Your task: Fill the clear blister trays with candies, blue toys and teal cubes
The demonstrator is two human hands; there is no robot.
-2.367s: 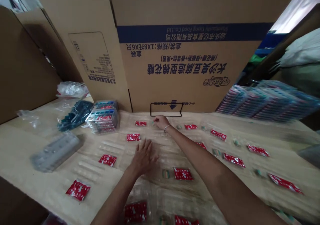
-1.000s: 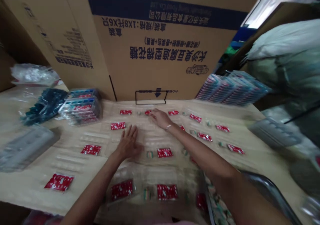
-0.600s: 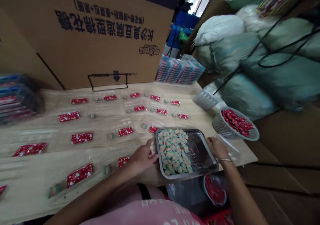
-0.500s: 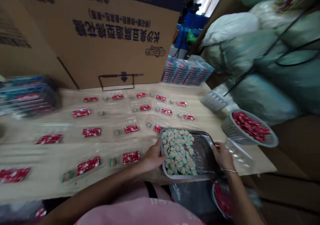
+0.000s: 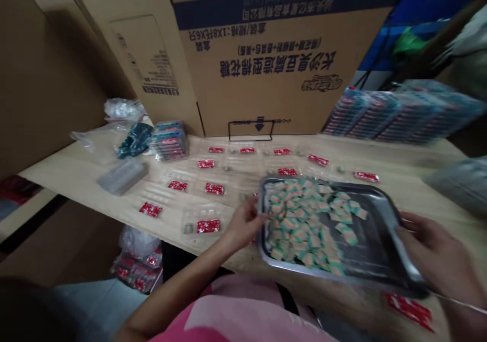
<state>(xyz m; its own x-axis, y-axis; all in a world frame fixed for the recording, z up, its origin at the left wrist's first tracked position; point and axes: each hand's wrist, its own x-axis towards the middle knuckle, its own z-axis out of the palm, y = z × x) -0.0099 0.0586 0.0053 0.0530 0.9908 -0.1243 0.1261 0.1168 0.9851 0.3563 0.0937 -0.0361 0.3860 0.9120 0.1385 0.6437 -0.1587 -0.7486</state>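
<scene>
Between my hands is a metal tray (image 5: 375, 250), gripped at its two short sides. My left hand (image 5: 245, 224) closes on the left rim, and my right hand (image 5: 437, 253), a little blurred, closes on the right rim. Pastel candy pieces (image 5: 300, 225) in pink, yellow and green heap over the tray's left and middle, leaving dark metal bare at the right. Around it on the table lie clear plastic trays (image 5: 198, 212), several with a red packet (image 5: 208, 226) and some with a small candy piece. The tray covers part of the rows.
A large cardboard box (image 5: 274, 98) stands behind the rows. Stacked packs (image 5: 384, 116) sit at the back right, and a smaller stack (image 5: 169, 140) at the back left. Near that lie a clear plastic bundle (image 5: 122, 175) and a teal bag (image 5: 135, 139). Bagged packets (image 5: 139, 268) lie below the table.
My view has swung left, and the tray now looks larger and closer. The candy pieces have spread rightward in it. Both hands still hold the rims.
</scene>
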